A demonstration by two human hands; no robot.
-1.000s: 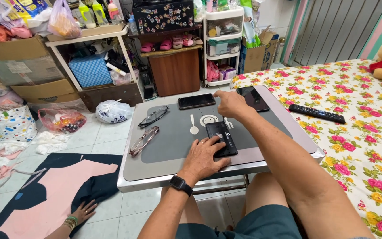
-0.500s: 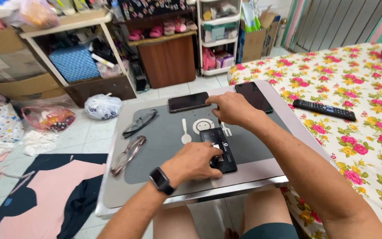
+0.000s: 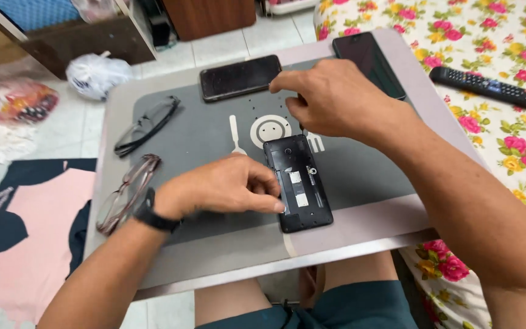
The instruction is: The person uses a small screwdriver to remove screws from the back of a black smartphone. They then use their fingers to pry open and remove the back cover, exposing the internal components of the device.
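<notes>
Head view, looking down over the counter [image 3: 153,268] from above the person's lap. Furthest out from the left hand, on the floor, lies a pink and dark cloth [image 3: 19,244]. Nearer, just beyond the watch-wearing wrist, a pair of brown-framed glasses [image 3: 126,195] rests at the edge of the grey mat [image 3: 202,140], and a second, dark-framed pair [image 3: 147,125] lies above it, well clear of the fingers. The left hand [image 3: 226,186] is curled, its fingertips pressing on the left edge of the opened phone [image 3: 298,181], which lies back-up with its cover off, insides showing, on the mat between the two hands. A small white pry tool [image 3: 234,135] sits just above the left hand, untouched. Beyond it, a dark phone [image 3: 240,77] lies screen-up, near the right hand's fingertips. The right hand [image 3: 336,100] hovers just above the opened phone's top end, fingers pinched together around something thin and dark; I cannot tell what it is. Behind that hand another black phone [image 3: 369,61] lies by the counter's far edge. To the right of the right forearm, a black remote [image 3: 481,87] rests on the flowered bedsheet [image 3: 506,152].
</notes>
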